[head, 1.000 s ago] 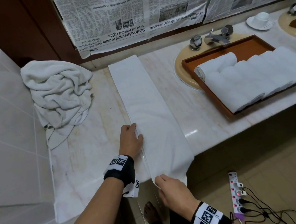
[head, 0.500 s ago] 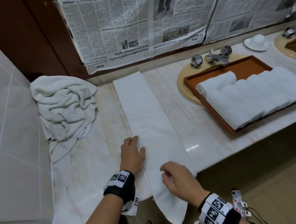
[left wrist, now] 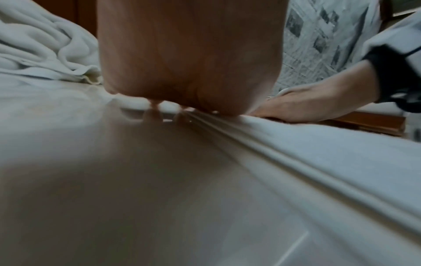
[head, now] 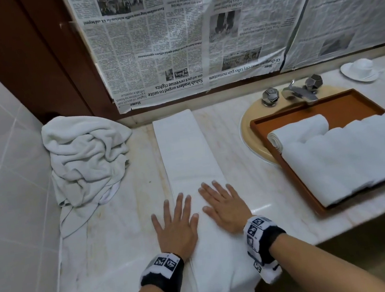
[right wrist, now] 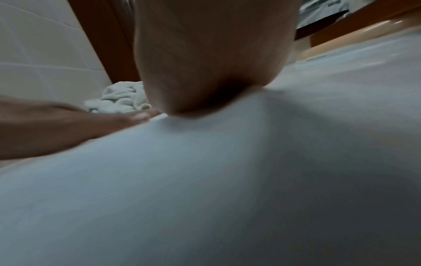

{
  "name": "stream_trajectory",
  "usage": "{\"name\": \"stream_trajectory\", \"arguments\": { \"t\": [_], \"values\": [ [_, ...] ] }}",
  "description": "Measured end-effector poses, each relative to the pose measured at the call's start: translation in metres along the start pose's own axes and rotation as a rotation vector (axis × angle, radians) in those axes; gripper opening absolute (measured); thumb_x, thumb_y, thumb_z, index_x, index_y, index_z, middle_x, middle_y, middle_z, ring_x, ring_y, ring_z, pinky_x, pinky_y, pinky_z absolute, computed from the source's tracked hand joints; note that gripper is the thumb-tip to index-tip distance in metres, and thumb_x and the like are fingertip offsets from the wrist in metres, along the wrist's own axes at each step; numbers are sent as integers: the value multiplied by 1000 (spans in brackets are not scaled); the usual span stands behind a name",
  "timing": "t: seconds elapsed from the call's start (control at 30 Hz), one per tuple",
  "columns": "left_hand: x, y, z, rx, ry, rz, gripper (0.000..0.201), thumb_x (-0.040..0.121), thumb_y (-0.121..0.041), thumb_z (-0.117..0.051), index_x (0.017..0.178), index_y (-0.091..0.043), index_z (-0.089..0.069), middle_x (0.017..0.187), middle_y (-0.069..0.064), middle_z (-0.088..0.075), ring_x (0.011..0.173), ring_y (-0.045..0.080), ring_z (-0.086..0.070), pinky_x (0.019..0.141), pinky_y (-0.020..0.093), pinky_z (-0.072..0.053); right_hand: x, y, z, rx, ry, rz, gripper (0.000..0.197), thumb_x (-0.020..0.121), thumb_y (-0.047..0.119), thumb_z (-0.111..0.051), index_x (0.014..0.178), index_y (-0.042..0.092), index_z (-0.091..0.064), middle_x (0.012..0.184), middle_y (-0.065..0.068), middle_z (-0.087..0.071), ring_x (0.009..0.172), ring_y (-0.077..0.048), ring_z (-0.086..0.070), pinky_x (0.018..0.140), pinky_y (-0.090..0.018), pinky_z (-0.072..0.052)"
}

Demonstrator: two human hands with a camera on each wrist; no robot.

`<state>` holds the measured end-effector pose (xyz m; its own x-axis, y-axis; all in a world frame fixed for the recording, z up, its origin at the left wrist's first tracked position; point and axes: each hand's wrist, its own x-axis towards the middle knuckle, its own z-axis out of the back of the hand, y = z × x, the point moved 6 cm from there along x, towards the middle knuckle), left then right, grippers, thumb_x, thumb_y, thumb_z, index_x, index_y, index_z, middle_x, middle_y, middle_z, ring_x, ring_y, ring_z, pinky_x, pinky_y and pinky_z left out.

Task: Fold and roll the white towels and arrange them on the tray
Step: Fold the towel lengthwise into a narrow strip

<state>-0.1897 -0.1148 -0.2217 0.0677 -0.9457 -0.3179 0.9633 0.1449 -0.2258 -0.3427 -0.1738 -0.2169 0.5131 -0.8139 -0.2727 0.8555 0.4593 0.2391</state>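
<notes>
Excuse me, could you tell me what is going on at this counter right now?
A person is folding white towels at a marble counter. Both the left hand and the right hand lie flat, pressing a long, narrow folded white towel whose near end hangs over the counter's edge. It is not yet rolled. Several rolled white towels already lie in the brown wooden tray, and a crumpled pile of white towels waits by the tiled wall.

Glossy marble counter (head: pixel 128 227), terry-cloth towel (head: pixel 187 151)
</notes>
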Motion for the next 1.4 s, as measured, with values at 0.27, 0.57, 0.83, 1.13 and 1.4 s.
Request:
{"name": "stream_trajectory", "arguments": {
  "t": [0.27, 0.57, 0.83, 1.13, 1.4],
  "values": [
    [25, -10, 41, -120, -91, 25, 84, 82, -62, 9, 157, -31, -14, 166, -13, -2, 153, 18, 0, 121, 52, -8, 24, -21, 26, 39, -78, 13, 70, 95, 51, 2, 159, 23, -4, 160, 14, 11, 151, -10, 11, 121, -39, 12],
    [86, -3, 33, -41, -25, 100, 69, 87, -61, 16, 154, -46, 13, 159, -28, 21, 152, 20, 14, 119, 57, 5, 74, -36, 32, -23, -25, 33, 68, 95, 57, 4, 157, 31, 8, 159, 19, 19, 149, -7, 18, 122, -46, 8],
    [75, -8, 42, -123, -61, 56, 57, 98, -59, 0, 153, -49, 13, 160, -26, 20, 152, 19, 16, 119, 58, 4, 62, -28, 28, -57, 4, 82, 65, 103, 51, -4, 157, 20, -21, 163, 6, -10, 151, -20, -15, 117, -48, -2],
    [42, 5, 20, -120, -25, 194, 76, 78, -61, 17, 152, -46, 15, 159, -23, 22, 152, 22, 13, 121, 54, 0, 36, -76, 36, -7, 5, -133, 79, 82, 52, 21, 155, 25, 15, 156, 12, 25, 150, -17, 16, 119, -46, 10],
    [22, -7, 8, -34, 32, 53, 67, 90, -67, 7, 154, -46, 13, 158, -26, 25, 151, 22, 17, 117, 55, 9, -4, -32, 7, -73, 37, 85, 57, 105, 49, -17, 154, 22, -32, 160, 6, -30, 146, -19, -31, 110, -48, -21]
  ]
}}
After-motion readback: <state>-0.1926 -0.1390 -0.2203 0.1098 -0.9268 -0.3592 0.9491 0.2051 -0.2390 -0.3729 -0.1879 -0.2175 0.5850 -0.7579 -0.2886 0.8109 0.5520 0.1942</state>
